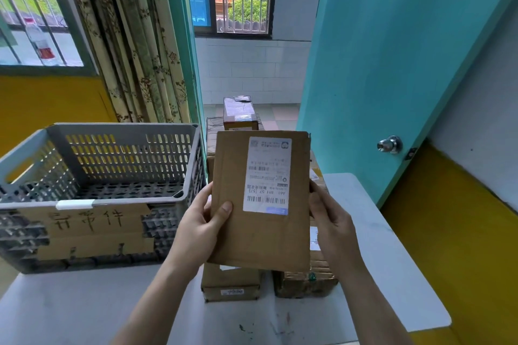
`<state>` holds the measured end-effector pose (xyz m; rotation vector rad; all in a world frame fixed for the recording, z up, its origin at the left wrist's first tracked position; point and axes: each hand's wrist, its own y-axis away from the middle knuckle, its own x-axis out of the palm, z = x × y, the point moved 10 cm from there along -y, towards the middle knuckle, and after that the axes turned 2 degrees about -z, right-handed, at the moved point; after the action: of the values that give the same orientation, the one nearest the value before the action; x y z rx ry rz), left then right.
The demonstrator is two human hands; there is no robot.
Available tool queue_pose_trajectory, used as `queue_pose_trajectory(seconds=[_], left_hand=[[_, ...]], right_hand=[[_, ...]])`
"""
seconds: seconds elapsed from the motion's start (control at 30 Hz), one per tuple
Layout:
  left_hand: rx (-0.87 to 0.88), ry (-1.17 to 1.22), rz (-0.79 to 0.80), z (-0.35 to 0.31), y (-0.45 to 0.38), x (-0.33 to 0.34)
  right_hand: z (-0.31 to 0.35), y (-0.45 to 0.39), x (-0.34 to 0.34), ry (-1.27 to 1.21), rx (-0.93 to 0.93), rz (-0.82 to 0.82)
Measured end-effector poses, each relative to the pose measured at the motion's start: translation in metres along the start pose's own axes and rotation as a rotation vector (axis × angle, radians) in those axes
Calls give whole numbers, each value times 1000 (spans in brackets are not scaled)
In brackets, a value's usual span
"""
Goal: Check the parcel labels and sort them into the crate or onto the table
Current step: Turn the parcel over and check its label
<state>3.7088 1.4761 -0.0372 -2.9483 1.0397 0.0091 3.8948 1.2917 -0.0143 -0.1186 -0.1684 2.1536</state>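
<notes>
A flat cardboard parcel (260, 202) is held up in front of the camera, above the other parcels (232, 283) lying on the white bench (378, 246), so the label-checking step is judged to be in hand. The left hand (196, 227) is closed on the parcel's left edge, thumb pressed on the face; the right hand (333, 221) is curled round the right edge, its fingers (316, 190) visible at the side. The white shipping label (266, 176) is seen upside down: barcodes and the characters "661 B11 57 [57]" can be made out, the finer print being too small to read. The grey crate (112, 165) stands just to the left, apparently empty, with a handwritten cardboard sign (84, 220) reading roughly "异常件". Next, a decision from the label is called for, then placement into the crate or onto the bench.
</notes>
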Motion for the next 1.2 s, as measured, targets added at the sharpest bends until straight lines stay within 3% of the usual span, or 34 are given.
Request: queue_pose_trajectory(seconds=[0.2,0.3,0.4,0.7,0.87,1.1,1.2], left_hand=[[-79,117,-9,10,1,-4],[-109,124,27,13,2,-1],[-117,64,39,13,0,1],[38,-344,53,1,5,18],[-32,-139,95,-5,11,32],[-100,-321,-60,-15,-1,17],[-107,-334,-83,-12,-4,18]], right_hand=[[-13,-7,-6,134,99,14],[-23,-8,1,93,206,107],[-29,-10,-3,43,249,61],[-22,-5,-12,84,206,-23],[-18,-5,-5,171,167,-22],[-14,-5,17,306,115,149],[-10,-8,18,386,125,117]])
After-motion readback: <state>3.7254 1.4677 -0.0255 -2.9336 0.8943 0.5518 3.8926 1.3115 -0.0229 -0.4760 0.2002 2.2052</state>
